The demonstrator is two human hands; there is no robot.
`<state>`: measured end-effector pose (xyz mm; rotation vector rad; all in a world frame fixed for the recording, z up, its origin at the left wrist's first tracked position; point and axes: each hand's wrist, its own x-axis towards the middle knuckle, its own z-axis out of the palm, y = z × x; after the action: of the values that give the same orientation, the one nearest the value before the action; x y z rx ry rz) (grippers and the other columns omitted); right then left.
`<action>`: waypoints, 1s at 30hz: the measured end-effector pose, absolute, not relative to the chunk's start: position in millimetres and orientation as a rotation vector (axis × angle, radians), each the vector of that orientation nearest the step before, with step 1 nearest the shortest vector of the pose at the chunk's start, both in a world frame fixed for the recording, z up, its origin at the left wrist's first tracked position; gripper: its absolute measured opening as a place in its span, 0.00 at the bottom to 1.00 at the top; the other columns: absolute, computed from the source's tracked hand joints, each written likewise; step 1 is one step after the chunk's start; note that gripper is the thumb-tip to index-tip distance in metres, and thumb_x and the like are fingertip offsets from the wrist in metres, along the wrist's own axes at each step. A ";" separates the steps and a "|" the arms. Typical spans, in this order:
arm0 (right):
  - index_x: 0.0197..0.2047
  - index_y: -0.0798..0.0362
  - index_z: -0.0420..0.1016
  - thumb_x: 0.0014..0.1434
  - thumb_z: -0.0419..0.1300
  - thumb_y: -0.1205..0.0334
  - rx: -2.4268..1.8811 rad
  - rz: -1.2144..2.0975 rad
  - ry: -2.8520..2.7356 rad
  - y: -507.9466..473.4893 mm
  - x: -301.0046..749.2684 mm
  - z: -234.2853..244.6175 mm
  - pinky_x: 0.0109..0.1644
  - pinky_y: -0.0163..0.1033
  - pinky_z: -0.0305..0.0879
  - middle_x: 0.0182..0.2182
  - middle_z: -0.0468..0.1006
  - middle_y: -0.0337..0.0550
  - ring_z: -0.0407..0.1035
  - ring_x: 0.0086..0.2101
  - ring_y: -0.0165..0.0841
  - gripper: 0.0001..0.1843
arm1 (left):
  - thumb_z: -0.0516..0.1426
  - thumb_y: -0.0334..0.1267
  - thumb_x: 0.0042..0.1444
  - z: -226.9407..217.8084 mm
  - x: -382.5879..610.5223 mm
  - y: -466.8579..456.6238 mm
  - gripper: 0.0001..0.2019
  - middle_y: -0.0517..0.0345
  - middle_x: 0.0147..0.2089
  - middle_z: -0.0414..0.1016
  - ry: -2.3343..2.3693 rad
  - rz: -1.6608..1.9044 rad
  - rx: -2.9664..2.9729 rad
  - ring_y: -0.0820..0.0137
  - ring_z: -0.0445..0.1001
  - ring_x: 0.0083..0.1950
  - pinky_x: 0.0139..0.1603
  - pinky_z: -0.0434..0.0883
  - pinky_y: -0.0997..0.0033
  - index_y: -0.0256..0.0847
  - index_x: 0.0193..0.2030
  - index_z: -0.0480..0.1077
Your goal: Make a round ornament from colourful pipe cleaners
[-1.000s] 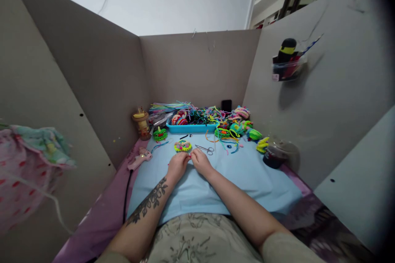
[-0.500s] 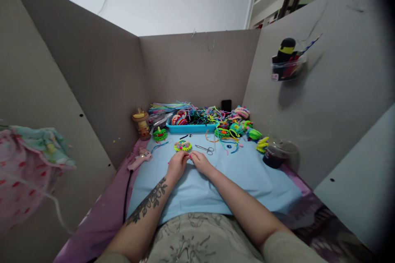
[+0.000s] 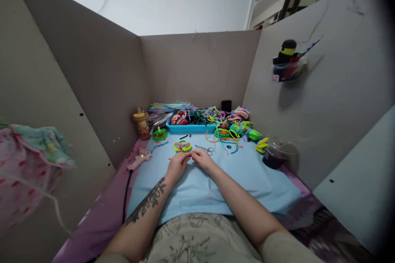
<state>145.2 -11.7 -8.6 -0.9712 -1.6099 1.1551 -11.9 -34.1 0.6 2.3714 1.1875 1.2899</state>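
Red strand (image 3: 190,156), thin and mostly hidden by my fingers, lies just below the centre of the frame, where my two hands nearly meet. I have the grip of my left hand (image 3: 177,164) and of my right hand (image 3: 202,160) pinched closed on it, with a short bit visible between them. Just above my left hand, a yellow-green fuzzy piece (image 3: 182,146) rests on the blue-covered worktop (image 3: 243,176); above my right lie scissors (image 3: 210,150). Farther up sits a blue tray (image 3: 191,129) of tangled strands.
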 end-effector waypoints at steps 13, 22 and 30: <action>0.49 0.59 0.74 0.46 0.49 0.72 -1.686 0.001 -1.470 83.7 299.8 -29.2 0.56 0.48 0.59 0.48 0.74 0.55 0.66 0.49 0.43 0.26 | 0.52 0.36 0.60 -0.5 -12.4 -32.9 0.10 0.51 0.42 0.78 1.269 1.248 2.335 0.66 0.74 0.44 0.47 0.71 0.65 0.41 0.43 0.73; 0.57 0.60 0.69 0.47 0.48 0.78 -1.771 -0.122 -1.737 89.0 302.3 -39.5 0.58 0.43 0.57 0.55 0.68 0.54 0.61 0.54 0.42 0.32 | 0.52 0.37 0.60 -1.5 -12.7 -32.2 0.10 0.52 0.41 0.78 1.259 1.236 2.329 0.67 0.75 0.43 0.46 0.70 0.66 0.41 0.42 0.73; 0.53 0.60 0.72 0.45 0.48 0.77 -1.765 -0.131 -1.768 87.1 304.3 -45.9 0.57 0.43 0.57 0.57 0.66 0.53 0.62 0.54 0.42 0.31 | 0.52 0.37 0.60 -2.6 -12.2 -31.1 0.10 0.52 0.40 0.78 1.249 1.248 2.331 0.67 0.75 0.43 0.46 0.71 0.67 0.41 0.42 0.73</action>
<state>304.3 87.1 -45.9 -1.7651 -1.7679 -0.1312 -12.2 -31.1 -2.6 2.3305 1.2488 1.2482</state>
